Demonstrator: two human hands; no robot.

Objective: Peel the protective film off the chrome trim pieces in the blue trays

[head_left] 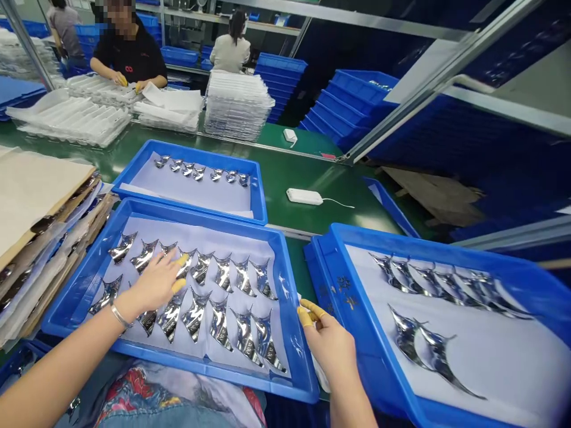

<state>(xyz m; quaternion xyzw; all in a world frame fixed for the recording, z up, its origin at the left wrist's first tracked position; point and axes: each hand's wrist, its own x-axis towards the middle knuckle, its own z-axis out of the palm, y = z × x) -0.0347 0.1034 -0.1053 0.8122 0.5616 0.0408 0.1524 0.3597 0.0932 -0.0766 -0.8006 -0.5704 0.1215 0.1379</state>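
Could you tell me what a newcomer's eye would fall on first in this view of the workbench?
Most striking are the rows of mirror-bright curved metal pieces on a pale sheet in the blue plastic tray right in front of the person, with the left hand spread over them and the right hand at the tray's right rim. Yellow finger cots stand out on both hands. To the right, a second blue tray holds more shiny pieces.

Head-worn, facing forward (tilted down)
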